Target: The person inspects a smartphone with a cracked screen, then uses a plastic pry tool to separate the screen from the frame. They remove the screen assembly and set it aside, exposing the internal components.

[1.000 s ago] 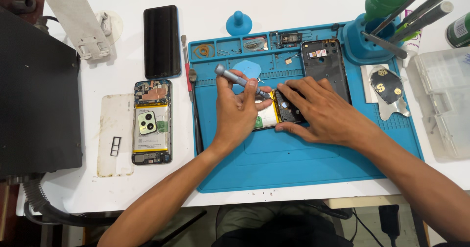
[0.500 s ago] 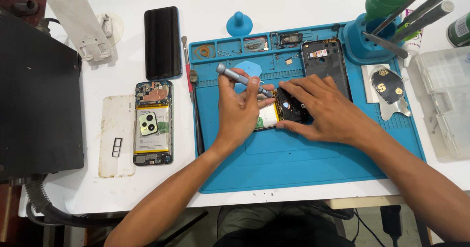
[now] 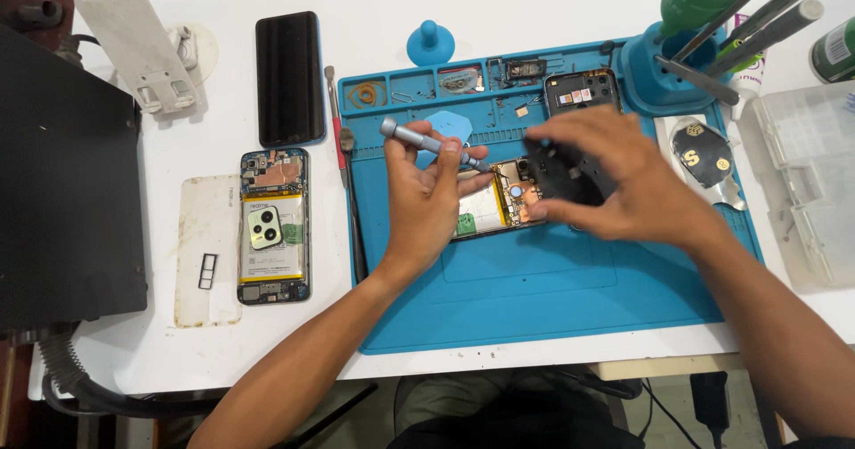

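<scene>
Two hands are at work over the blue repair mat (image 3: 534,297), which lies on the white counter (image 3: 223,342). Your left hand (image 3: 427,204) is closed around a grey precision screwdriver (image 3: 419,139), its handle sticking out up and to the left while the tip end points down toward the opened phone (image 3: 485,208) lying on the mat. That phone shows its pale battery and a strip of circuit board, and your left fingers rest against its near edge. Your right hand (image 3: 623,186) grips a black inner cover plate (image 3: 561,168) by its edges, held just above the phone's upper end; whether the plate touches the phone, you cannot tell, as the hand is blurred.

Behind the hands, a blue triangular pick (image 3: 450,124) lies on the mat, and small parts sit in the mat's shallow trays (image 3: 463,79) along the far edge. A dark phone shell (image 3: 581,91) lies just beyond your right hand. At the far right corner a blue holder (image 3: 663,70) carries metal tools.

Left of the mat, well apart from the hands, a second opened phone (image 3: 273,226) lies on the counter beside a clear back cover (image 3: 207,248). A black phone screen (image 3: 289,79) lies farther back, and a red-handled tool (image 3: 338,142) lies along the mat's left edge.
</scene>
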